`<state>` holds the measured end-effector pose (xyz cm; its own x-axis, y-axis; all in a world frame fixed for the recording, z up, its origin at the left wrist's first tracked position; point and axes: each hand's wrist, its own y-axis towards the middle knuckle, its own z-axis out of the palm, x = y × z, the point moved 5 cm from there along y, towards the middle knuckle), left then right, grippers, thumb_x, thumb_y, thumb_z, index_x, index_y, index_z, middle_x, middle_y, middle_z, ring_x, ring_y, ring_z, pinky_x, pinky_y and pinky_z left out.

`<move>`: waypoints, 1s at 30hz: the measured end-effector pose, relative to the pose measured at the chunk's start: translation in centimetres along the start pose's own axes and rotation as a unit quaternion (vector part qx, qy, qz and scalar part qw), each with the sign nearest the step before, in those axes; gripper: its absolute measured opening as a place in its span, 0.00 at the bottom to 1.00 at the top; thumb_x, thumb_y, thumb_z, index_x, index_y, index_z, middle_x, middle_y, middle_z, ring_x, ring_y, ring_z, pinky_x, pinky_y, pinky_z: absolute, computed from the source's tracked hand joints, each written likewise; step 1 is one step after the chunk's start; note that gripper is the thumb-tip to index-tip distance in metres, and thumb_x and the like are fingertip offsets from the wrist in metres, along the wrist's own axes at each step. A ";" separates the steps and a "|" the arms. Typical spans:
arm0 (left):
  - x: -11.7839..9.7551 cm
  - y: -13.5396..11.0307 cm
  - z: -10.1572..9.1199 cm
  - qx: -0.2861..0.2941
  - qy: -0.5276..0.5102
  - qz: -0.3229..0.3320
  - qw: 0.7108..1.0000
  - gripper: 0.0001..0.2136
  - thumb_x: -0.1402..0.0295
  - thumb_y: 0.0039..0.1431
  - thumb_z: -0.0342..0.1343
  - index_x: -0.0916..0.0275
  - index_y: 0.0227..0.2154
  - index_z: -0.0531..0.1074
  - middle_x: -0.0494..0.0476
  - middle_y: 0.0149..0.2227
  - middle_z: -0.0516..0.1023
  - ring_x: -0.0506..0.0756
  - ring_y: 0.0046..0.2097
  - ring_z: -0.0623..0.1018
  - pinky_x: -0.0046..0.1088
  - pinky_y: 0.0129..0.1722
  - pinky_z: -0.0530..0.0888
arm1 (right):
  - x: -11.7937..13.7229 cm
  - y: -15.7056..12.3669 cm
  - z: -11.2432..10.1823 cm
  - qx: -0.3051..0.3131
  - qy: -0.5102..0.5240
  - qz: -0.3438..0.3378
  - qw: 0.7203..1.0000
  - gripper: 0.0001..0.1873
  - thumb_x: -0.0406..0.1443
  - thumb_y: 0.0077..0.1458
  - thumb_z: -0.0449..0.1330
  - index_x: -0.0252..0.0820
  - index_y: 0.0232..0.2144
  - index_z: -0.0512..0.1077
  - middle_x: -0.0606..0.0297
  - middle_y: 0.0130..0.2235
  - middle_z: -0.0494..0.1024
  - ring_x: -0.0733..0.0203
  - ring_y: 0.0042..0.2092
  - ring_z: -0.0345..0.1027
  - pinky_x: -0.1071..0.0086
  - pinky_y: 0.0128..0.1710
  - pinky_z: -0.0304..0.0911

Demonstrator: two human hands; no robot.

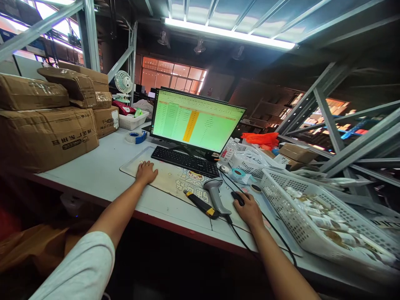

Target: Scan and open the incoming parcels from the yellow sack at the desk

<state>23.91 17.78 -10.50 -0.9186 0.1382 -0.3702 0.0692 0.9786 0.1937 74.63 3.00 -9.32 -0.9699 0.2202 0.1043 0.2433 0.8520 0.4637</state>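
My left hand lies palm down on the left part of a cream desk mat, thumb spread and nothing in it. Just beyond it stands a black keyboard, apart from the fingers. My right hand is wrapped over a black computer mouse on the mat's right side. Between the hands lie a grey barcode scanner and a black and yellow utility knife. Behind the keyboard a monitor shows a spreadsheet with one orange column.
Cardboard boxes are stacked at the left. A blue tape dispenser stands left of the monitor, near a small white basket. A large white basket of small packages stands right of the mouse. The scanner's cable runs over the table's front edge.
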 end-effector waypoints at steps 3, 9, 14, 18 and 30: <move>0.0 0.0 0.0 0.000 0.001 -0.002 1.000 0.28 0.55 0.69 0.45 0.65 0.66 0.65 0.65 0.72 0.58 0.66 0.73 0.55 0.46 0.72 0.47 | 0.2 -0.1 -0.2 -0.003 0.004 -0.004 1.000 0.27 0.44 0.62 0.52 0.43 0.59 0.74 0.51 0.60 0.69 0.46 0.55 0.71 0.55 0.58 0.66; 0.1 0.1 0.1 0.000 0.004 0.001 1.000 0.28 0.55 0.69 0.46 0.65 0.66 0.65 0.66 0.72 0.59 0.66 0.73 0.55 0.46 0.72 0.49 | 0.5 -0.2 -0.6 -0.008 0.002 -0.004 1.000 0.25 0.43 0.62 0.53 0.45 0.58 0.75 0.53 0.59 0.70 0.47 0.52 0.72 0.56 0.53 0.69; 0.2 0.2 0.3 -0.008 0.008 0.002 1.000 0.28 0.55 0.69 0.45 0.64 0.66 0.65 0.65 0.72 0.59 0.66 0.73 0.55 0.46 0.72 0.49 | 0.5 -0.2 -0.6 -0.006 -0.003 -0.003 1.000 0.25 0.43 0.62 0.53 0.46 0.58 0.75 0.54 0.60 0.70 0.47 0.53 0.72 0.56 0.54 0.68; 0.2 0.2 0.3 -0.012 0.011 0.005 1.000 0.28 0.55 0.69 0.45 0.65 0.66 0.65 0.65 0.72 0.59 0.66 0.73 0.56 0.46 0.72 0.49 | 0.6 -0.2 -0.6 -0.007 -0.007 0.000 1.000 0.25 0.43 0.63 0.53 0.45 0.59 0.75 0.53 0.60 0.70 0.46 0.54 0.72 0.56 0.55 0.68; -0.1 0.0 -0.4 -0.023 -0.005 -0.001 1.000 0.28 0.57 0.68 0.47 0.68 0.65 0.66 0.68 0.71 0.60 0.67 0.73 0.57 0.46 0.72 0.49 | 1.4 -0.2 -1.7 -0.006 -0.013 -0.008 1.000 0.25 0.41 0.62 0.55 0.43 0.59 0.75 0.50 0.60 0.72 0.46 0.52 0.74 0.55 0.53 0.70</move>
<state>23.88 17.71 -10.10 -0.9150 0.1375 -0.3794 0.0489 0.9710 0.2340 73.19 2.29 -7.80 -0.9731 0.2184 0.0740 0.2269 0.8495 0.4763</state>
